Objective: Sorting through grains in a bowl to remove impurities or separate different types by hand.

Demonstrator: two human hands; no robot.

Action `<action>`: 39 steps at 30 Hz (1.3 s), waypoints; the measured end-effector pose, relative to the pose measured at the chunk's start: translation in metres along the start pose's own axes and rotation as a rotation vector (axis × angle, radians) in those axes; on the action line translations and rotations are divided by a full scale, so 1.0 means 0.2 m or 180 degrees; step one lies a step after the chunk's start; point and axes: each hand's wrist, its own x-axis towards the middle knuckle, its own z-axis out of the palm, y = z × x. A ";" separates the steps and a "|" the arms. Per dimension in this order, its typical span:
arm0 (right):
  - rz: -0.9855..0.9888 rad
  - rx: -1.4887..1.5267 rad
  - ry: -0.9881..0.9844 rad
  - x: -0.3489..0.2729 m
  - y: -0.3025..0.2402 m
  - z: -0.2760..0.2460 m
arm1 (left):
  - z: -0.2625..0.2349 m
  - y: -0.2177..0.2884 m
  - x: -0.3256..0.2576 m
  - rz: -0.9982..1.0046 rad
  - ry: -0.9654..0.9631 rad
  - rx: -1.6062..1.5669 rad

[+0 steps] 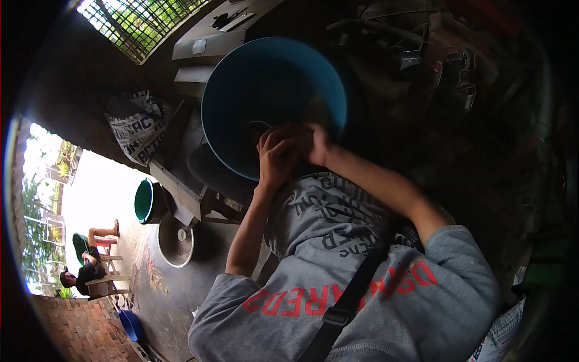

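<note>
Blue tub (330, 75) found at twelve o'clock in my view, its mouth open toward me; my left hand (277, 154) and right hand (317, 146) sit close together at the tub's five o'clock; the left fingers are curled, the right ones largely lost in shadow; whether either hand grips anything, I cannot tell; a thin ring (259, 121) shows near the left hand, at its eleven o'clock, contact unconfirmed.

Hazards noted: the tub's support is out of sight, so forearm weight on the near rim could tip it; the interior is dark, so a badly seen item could slip or pinch; my grey shirt (313, 202) lies close to the rim and could snag if I bend over it; the green bucket (143, 201), at nine o'clock, stands well apart, knock risk judged low.
</note>
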 end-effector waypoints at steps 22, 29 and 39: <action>-0.0115 0.0205 0.0133 -0.01 -0.03 -0.02 | 0.02 0.09 0.00 -0.0542 -0.0290 -0.0750; -0.0159 0.0007 0.0280 -0.04 -0.02 0.04 | 0.03 0.04 -0.02 -0.0705 0.0047 -0.0706; -0.0313 0.0408 0.0381 -0.04 -0.02 0.04 | 0.03 -0.05 0.00 -0.1807 0.1177 -0.1239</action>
